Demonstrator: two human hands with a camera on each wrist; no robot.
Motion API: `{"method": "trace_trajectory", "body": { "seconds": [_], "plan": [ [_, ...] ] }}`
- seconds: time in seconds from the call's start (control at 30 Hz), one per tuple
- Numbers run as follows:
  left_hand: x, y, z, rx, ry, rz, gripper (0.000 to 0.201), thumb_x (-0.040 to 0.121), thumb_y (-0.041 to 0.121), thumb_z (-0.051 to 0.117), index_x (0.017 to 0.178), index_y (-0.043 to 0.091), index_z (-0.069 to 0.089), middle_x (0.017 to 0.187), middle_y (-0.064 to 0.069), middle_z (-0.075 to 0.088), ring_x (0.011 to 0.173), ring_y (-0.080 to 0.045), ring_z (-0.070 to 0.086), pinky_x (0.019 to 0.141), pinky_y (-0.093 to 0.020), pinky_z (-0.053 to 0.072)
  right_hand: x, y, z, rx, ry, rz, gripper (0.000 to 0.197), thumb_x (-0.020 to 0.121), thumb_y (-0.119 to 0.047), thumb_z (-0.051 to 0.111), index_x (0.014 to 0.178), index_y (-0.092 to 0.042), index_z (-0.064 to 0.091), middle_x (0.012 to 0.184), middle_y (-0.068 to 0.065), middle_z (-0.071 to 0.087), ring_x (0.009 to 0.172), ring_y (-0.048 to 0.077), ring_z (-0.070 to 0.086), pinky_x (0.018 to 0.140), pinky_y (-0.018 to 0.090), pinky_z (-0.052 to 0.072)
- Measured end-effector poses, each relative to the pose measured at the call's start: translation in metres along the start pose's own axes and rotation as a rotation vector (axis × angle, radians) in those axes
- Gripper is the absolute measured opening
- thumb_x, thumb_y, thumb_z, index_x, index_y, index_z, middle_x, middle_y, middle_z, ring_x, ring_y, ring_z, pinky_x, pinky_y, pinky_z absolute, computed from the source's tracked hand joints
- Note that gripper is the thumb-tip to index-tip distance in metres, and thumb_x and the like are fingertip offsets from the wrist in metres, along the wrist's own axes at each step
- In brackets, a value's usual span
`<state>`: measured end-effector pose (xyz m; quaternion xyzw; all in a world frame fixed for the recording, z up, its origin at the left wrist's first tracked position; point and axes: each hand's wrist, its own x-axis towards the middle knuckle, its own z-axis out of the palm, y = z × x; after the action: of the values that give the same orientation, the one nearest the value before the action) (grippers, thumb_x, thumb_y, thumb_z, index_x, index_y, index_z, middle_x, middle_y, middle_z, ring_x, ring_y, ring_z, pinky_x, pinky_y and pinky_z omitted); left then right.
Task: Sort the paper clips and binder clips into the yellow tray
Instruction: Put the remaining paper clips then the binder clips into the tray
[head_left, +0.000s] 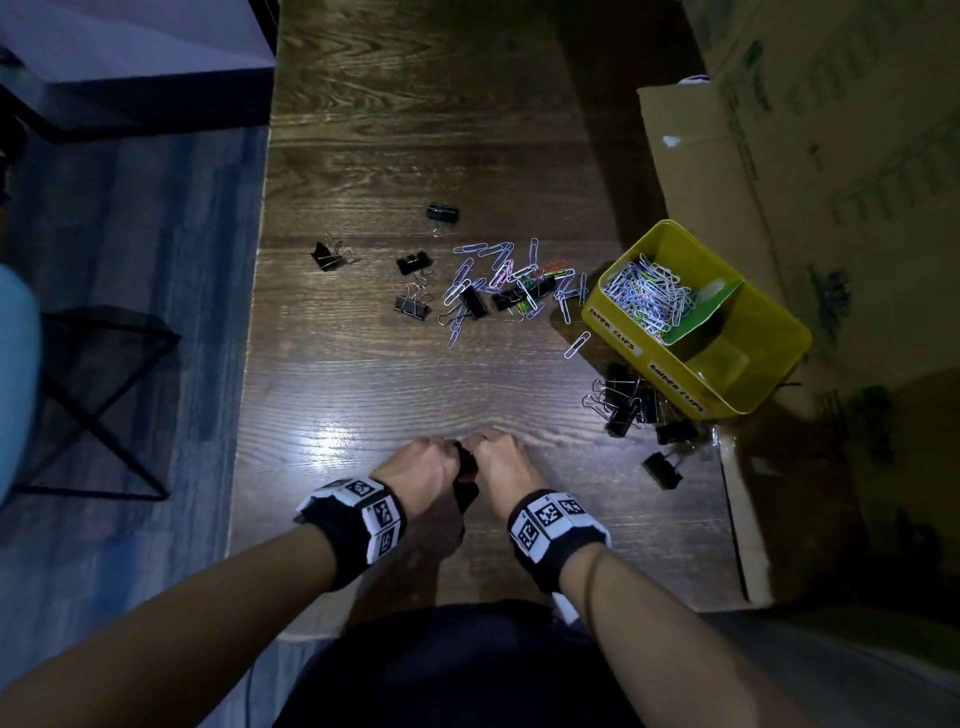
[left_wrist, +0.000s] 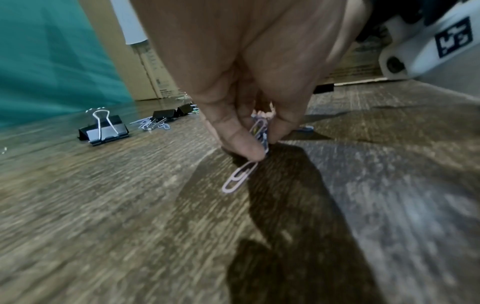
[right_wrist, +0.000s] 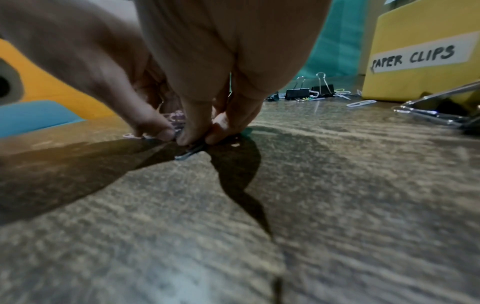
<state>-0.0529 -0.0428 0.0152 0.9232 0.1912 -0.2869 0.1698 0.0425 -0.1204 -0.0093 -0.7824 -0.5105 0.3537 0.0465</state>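
Both hands meet near the front of the wooden table (head_left: 395, 364). My left hand (head_left: 441, 458) (left_wrist: 262, 144) pinches a small bunch of paper clips between thumb and fingers; a pink paper clip (left_wrist: 239, 176) hangs below the thumb. My right hand (head_left: 485, 453) (right_wrist: 197, 139) pinches a paper clip (right_wrist: 189, 153) against the table, touching the left hand. The yellow tray (head_left: 779, 317) (right_wrist: 405, 86) stands at the right; its far compartment holds several paper clips (head_left: 649, 301). A mixed pile of paper clips and black binder clips (head_left: 493, 288) lies mid-table. More binder clips (head_left: 626, 402) lie beside the tray's front.
Cardboard boxes (head_left: 810, 171) line the table's right side, right behind the tray. Single binder clips (head_left: 442, 213) (left_wrist: 103, 130) lie scattered at the left of the pile. The table's left edge drops to a blue floor with a black metal frame (head_left: 98, 405).
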Motion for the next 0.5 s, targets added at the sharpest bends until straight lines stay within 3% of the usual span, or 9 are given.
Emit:
{"method": "trace_trajectory", "body": {
  "seconds": [0.17,0.33,0.5],
  "plan": [
    [0.008,-0.005,0.0,0.05,-0.073,0.006,0.03,0.095,0.018,0.041,0.115,0.0,0.053,0.117,-0.016,0.058,0.102,-0.028,0.057,0.082,-0.03,0.041,0.002,-0.002,-0.008,-0.023,-0.025,0.045,0.032,0.084,0.009,0.047,0.106,-0.005,0.065,0.101,0.018,0.065,0.092,0.033,0.064,0.072,0.032,0.046],
    [0.01,-0.016,0.001,-0.036,-0.056,0.012,0.032,0.088,0.02,0.05,0.116,0.006,0.054,0.117,-0.013,0.061,0.103,-0.029,0.059,0.085,-0.03,0.044,0.003,-0.003,-0.004,-0.104,-0.071,-0.021,0.022,0.088,0.0,0.047,0.102,-0.001,0.064,0.102,0.023,0.064,0.094,0.037,0.062,0.078,0.039,0.05],
    [0.01,-0.024,0.001,-0.102,-0.002,0.017,0.022,0.084,0.023,0.054,0.104,0.017,0.059,0.107,-0.008,0.067,0.1,-0.028,0.062,0.078,-0.027,0.043,0.002,-0.007,-0.005,-0.296,-0.08,-0.142,0.022,0.087,0.003,0.049,0.103,0.002,0.065,0.1,0.021,0.065,0.089,0.037,0.065,0.076,0.043,0.055]
  ]
}}
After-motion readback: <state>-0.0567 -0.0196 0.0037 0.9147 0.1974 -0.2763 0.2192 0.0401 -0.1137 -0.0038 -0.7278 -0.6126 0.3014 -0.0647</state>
